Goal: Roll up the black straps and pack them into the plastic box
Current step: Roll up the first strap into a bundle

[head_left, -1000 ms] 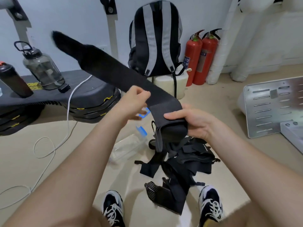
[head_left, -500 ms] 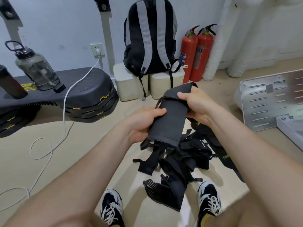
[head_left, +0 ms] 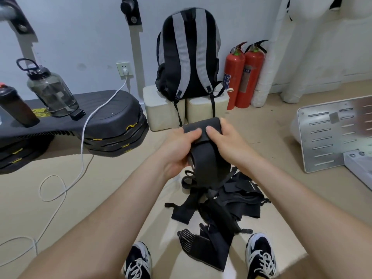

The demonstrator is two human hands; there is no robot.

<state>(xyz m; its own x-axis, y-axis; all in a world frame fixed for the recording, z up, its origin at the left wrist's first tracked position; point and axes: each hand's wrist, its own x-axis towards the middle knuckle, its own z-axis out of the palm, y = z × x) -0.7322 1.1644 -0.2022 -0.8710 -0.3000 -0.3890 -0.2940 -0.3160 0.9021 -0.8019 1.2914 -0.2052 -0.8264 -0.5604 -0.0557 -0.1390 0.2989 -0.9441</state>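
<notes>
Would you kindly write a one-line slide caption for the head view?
Left hand and right hand grip a wide black strap above a pile of straps on the floor.

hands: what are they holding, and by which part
Both grip one black strap at its upper end, the left hand on its left side, the right hand on its right; the rest hangs loose.

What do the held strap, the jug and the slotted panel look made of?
Strap: matte black fabric, maybe neoprene or elastic; it folds softly.
Jug: smoky clear plastic, see-through.
Panel: bare metal, likely aluminium; dull grey sheen, punched slots.
</notes>
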